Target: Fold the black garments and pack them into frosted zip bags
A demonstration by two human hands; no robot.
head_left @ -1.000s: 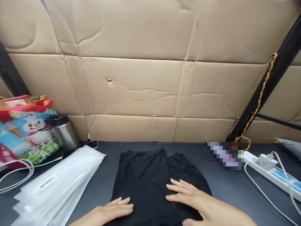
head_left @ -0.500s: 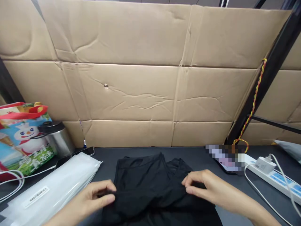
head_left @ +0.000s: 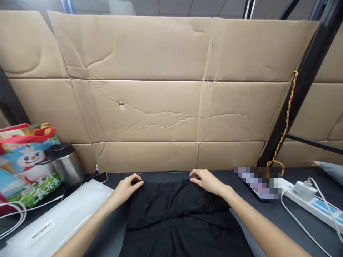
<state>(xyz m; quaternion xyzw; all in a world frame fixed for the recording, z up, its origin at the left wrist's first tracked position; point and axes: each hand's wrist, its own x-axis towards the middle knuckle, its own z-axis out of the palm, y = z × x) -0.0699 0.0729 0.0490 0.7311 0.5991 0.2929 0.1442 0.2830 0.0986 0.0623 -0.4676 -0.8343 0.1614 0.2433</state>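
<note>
1. Cardboard (head_left: 160, 53): creased tan sheet behind everything, upright at the back edge of the table, crossed by 3 long horizontal lines.
2. Table (head_left: 107, 228): dark, flat top, running the full width of view.
3. Garment (head_left: 184, 217): black, soft, laid on the table at mid-view, near part cut off by the lower frame edge. Crosswise fold below its far edge; small wrinkles nearer.
4. Post (head_left: 302, 75): black, leaning in view, right side. Yellow-and-red twisted cord (head_left: 288, 107) runs down along it.
5. Pouches (head_left: 72, 210): whitish plastic, stacked flat, left of the garment, beneath the left forearm in view. 1 barcode label (head_left: 41, 232) on top.
6. Tote (head_left: 29, 160): bright print with a snowman figure, red handle, far left.
7. Strip (head_left: 318, 207): white, on the table at right, 1 plug (head_left: 302, 189) seated in it, white cable trailing.
8. Flask (head_left: 69, 166): steel, black lid, just beside the tote.
9. Phone (head_left: 264, 189): left of the strip; screen pixelated, unreadable.
10. Hands: 2, well apart. Left hand (head_left: 128, 187) pinches the garment's far left corner, thumb against fingers. Right hand (head_left: 206, 180) pinches the far edge toward its right end.
</note>
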